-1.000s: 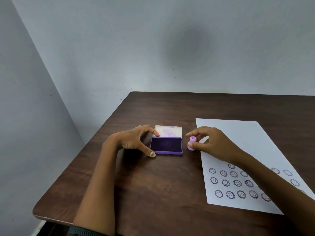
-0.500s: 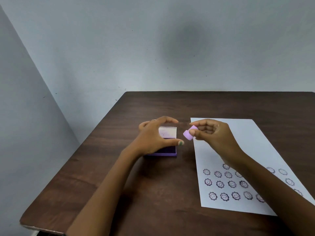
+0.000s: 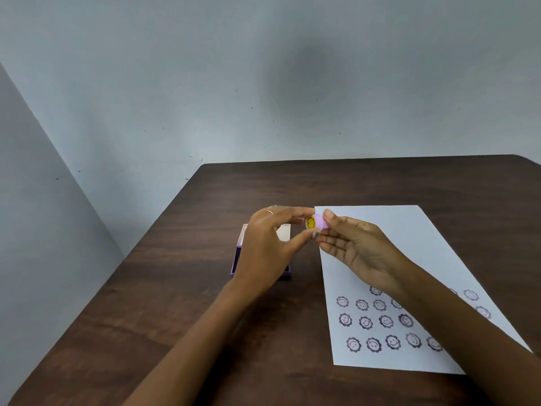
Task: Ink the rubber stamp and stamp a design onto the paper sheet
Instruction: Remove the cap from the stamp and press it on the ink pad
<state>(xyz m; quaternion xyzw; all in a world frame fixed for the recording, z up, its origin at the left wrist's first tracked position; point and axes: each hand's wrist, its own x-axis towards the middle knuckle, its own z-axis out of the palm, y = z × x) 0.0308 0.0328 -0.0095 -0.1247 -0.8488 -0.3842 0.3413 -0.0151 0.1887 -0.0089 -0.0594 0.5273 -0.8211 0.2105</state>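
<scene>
Head view shows the right hand pinching the lilac rubber stamp between thumb and fingers, raised above the worktop with its yellow smiley end turned toward the camera. The left hand meets it from the other side, forefinger and thumb closing on that yellow end. It looks like a cap being gripped or a face being checked; which one cannot be told.

Beneath the left hand lies the purple ink pad, lid open, mostly hidden by the palm. Just right of the hands the paper sheet lies flat; its near half already carries rows of flower-face prints, while the far half is blank.

Judging by this, several impressions are done, and the stamp is neither on the pad nor on the paper, so inking and pressing remain for the next print. Both forearms reach forward, wrists lifted, hands meeting at the sheet's far left corner.
</scene>
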